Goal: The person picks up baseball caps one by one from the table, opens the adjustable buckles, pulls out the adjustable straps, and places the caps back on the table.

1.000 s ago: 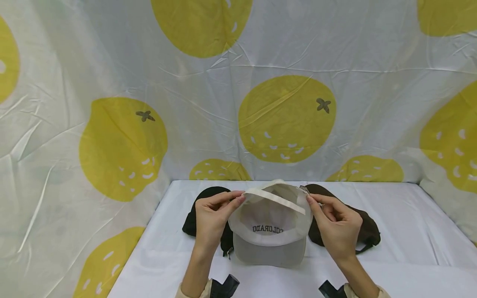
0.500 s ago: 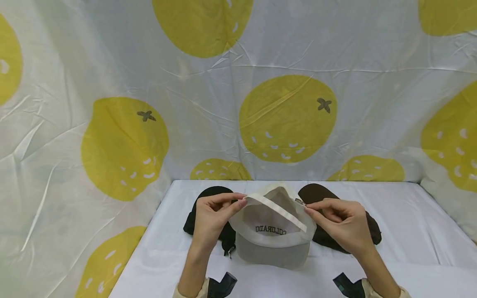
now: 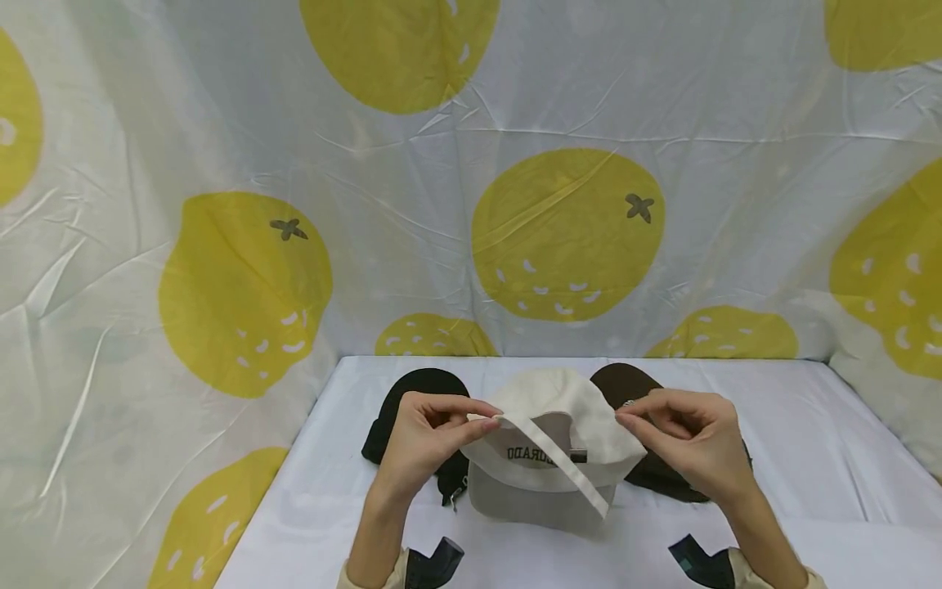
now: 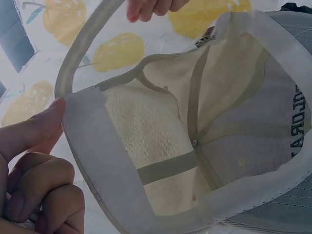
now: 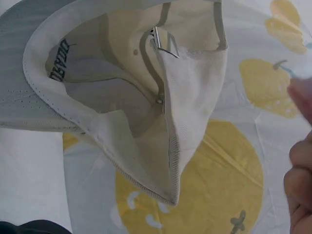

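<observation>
A cream baseball cap (image 3: 530, 393) with a grey brim (image 3: 515, 503) is in the middle of the head view, its opening toward me and "COLORADO" lettering seen reversed inside. My left hand (image 3: 423, 438) pinches its back edge where the strap (image 3: 562, 462) begins. That strap slants down freely across the opening to a loose end. A metal buckle (image 5: 165, 41) sits on the cap's other back corner, which is folded inward. My right hand (image 3: 692, 433) is just right of the cap with curled fingers, thumb and forefinger together; the right wrist view shows it apart from the cap.
A black cap (image 3: 427, 384) lies on the white-covered table (image 3: 795, 425) at left, partly behind my left hand. Behind my right hand lies a dark brown cap (image 3: 618, 383). A lemon-patterned curtain (image 3: 412, 245) hangs behind the table.
My right hand has let go of the cap's back corner and moved slightly right. That corner has folded inward, and the strap's loose end has swung lower. My left hand has shifted slightly right and down.
</observation>
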The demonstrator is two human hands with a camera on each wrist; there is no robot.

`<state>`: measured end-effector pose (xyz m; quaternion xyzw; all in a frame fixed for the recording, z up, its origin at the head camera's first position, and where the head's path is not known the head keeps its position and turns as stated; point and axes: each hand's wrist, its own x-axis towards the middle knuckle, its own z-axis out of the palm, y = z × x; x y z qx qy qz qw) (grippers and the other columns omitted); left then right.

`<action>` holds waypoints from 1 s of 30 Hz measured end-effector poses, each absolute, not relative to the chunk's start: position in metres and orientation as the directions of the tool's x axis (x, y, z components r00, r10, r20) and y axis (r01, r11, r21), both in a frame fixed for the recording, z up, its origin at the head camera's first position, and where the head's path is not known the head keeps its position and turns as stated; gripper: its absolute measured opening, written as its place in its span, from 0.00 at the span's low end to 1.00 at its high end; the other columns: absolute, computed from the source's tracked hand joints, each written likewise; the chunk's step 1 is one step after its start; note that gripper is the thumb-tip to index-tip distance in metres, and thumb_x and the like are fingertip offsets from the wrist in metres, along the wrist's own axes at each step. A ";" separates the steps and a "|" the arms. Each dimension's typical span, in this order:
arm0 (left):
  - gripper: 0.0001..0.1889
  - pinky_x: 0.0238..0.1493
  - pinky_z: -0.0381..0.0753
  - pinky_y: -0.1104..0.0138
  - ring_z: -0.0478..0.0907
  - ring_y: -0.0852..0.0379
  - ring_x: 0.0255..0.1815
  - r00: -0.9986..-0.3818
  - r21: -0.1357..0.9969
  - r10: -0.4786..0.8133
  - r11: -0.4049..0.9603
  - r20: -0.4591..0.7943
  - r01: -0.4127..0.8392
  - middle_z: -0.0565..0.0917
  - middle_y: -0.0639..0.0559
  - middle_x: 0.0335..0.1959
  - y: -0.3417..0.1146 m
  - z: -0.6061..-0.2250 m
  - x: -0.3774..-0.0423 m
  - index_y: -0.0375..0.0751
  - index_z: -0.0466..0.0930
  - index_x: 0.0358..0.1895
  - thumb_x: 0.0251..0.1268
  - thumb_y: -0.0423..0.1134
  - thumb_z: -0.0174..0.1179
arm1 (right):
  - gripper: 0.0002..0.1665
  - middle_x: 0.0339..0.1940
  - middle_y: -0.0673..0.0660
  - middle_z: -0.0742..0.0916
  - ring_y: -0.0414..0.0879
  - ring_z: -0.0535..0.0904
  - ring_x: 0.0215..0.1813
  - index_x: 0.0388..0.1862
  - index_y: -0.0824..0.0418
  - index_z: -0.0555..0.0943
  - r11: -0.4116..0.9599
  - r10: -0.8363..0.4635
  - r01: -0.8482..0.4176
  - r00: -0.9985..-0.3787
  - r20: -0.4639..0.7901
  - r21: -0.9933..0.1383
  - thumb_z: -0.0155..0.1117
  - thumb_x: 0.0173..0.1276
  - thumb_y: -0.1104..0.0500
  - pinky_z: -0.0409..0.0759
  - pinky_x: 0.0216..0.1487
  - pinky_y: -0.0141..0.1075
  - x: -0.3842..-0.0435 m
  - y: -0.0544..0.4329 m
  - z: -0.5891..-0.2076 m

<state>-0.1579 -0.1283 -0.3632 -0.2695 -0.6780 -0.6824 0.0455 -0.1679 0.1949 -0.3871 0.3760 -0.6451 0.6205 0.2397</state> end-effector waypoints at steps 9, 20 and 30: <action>0.05 0.18 0.55 0.70 0.47 0.59 0.16 -0.774 0.883 0.450 -0.074 0.445 0.464 0.56 0.50 0.09 -0.130 -0.364 -0.156 0.27 0.90 0.37 0.58 0.24 0.72 | 0.10 0.18 0.44 0.80 0.41 0.63 0.21 0.49 0.59 0.90 0.286 -0.074 -0.413 -0.909 0.410 -0.864 0.71 0.72 0.60 0.65 0.21 0.35 -0.166 0.192 -0.385; 0.05 0.17 0.57 0.72 0.50 0.62 0.16 -0.668 0.876 0.605 -0.109 0.433 0.469 0.56 0.52 0.12 -0.129 -0.359 -0.147 0.27 0.89 0.37 0.58 0.24 0.72 | 0.16 0.48 0.40 0.92 0.34 0.87 0.52 0.55 0.52 0.89 0.322 -0.083 -0.270 -0.963 0.257 -0.907 0.68 0.74 0.49 0.84 0.50 0.27 -0.163 0.191 -0.382; 0.06 0.18 0.60 0.75 0.54 0.60 0.17 -0.568 0.826 0.678 -0.104 0.467 0.554 0.57 0.55 0.13 -0.126 -0.354 -0.141 0.30 0.91 0.37 0.58 0.29 0.75 | 0.17 0.51 0.47 0.92 0.33 0.86 0.56 0.56 0.54 0.89 0.275 -0.144 -0.257 -0.964 0.225 -0.927 0.71 0.72 0.50 0.83 0.54 0.27 -0.157 0.185 -0.378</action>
